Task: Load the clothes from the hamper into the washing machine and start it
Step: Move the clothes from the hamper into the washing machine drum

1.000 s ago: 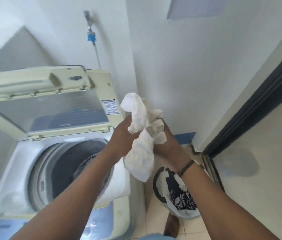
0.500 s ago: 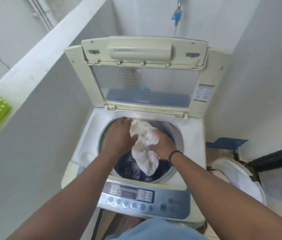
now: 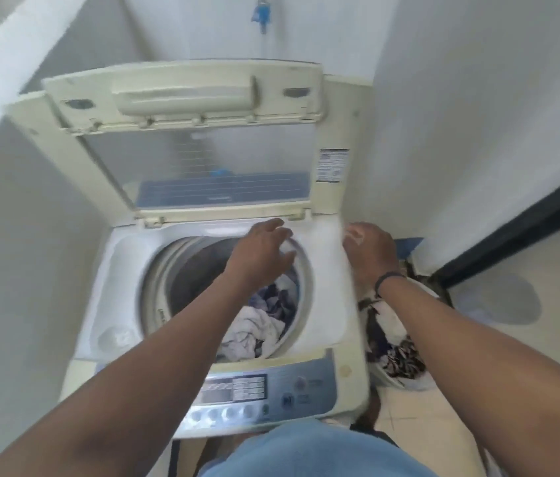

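Observation:
The top-loading washing machine (image 3: 326, 304) stands with its lid (image 3: 203, 149) raised. Inside the drum lie a white cloth (image 3: 254, 330) and dark blue clothes (image 3: 278, 297). My left hand (image 3: 261, 253) hovers over the drum's back rim, fingers spread, holding nothing. My right hand (image 3: 369, 249) is past the machine's right edge, above the hamper (image 3: 409, 382), fingers loosely curled and empty. The hamper sits on the floor to the right of the machine and holds dark patterned clothes (image 3: 399, 356). The control panel (image 3: 254, 394) runs along the machine's front.
White walls close in on the left, back and right. A blue tap (image 3: 260, 12) hangs on the back wall above the lid. A dark door frame (image 3: 519, 228) runs along the right. Tiled floor (image 3: 443, 425) lies below the hamper.
The white cloth left both hands and now lies in the drum. Both hands rose and shifted right, the right hand reaching over the hamper. The camera turned slightly right.

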